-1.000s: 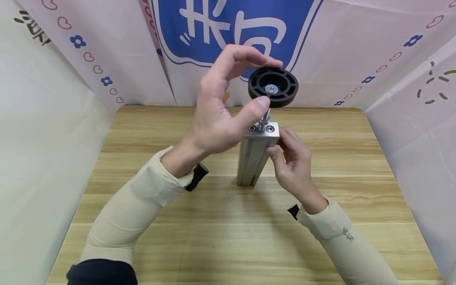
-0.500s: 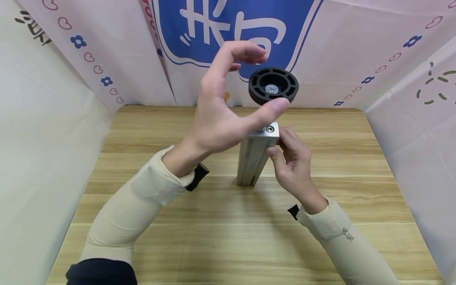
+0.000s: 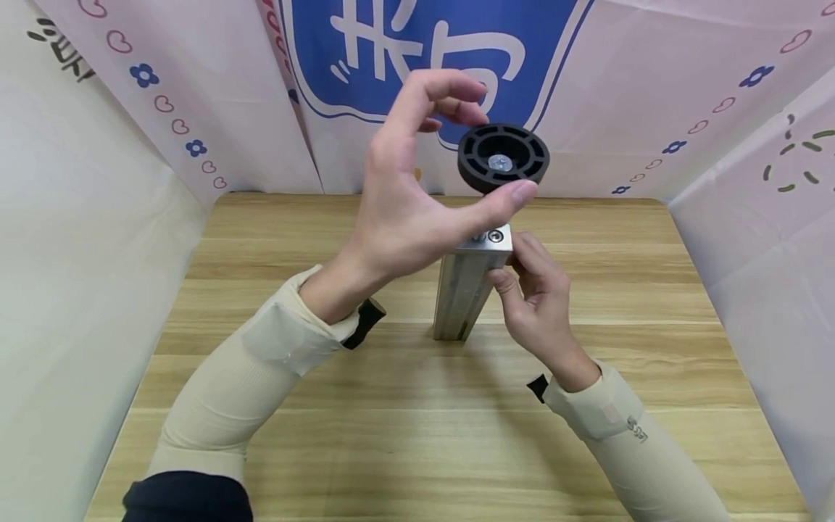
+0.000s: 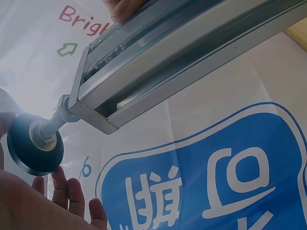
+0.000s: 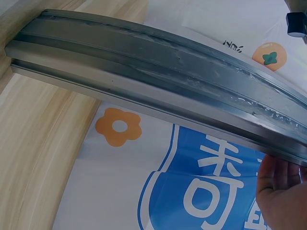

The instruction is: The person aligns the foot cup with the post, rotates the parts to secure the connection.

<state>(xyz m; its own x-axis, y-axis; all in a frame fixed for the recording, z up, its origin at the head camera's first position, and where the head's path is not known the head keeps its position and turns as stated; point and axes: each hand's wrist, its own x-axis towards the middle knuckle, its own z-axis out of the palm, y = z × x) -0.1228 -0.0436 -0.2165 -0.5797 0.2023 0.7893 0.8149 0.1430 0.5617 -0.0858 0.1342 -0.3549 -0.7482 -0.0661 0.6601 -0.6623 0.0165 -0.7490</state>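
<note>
A silver aluminium profile (image 3: 464, 290) stands upright on the table, with a metal end plate and screws (image 3: 496, 236) on top. From the plate rises a threaded bolt (image 4: 53, 124) with a nut, carrying a black round levelling foot (image 3: 471, 168). My left hand (image 3: 411, 196) curves round this foot, the thumb along its near rim and fingertips at its far rim. Just below the end plate, my right hand (image 3: 538, 297) pinches the profile's upper right side between thumb and fingers. The left hand hides the bolt in the head view.
The profile stands on a wood-grain table (image 3: 365, 435). White printed cloth with a blue sign (image 3: 313, 43) hangs close behind, and more white cloth (image 3: 85, 239) encloses the sides. Black wrist cameras (image 3: 365, 324) sit by both cuffs.
My left thumb has slid rightward along the foot's near rim. The left fingers came off the far rim, then returned to it further left. The right hand and profile have stayed put.
</note>
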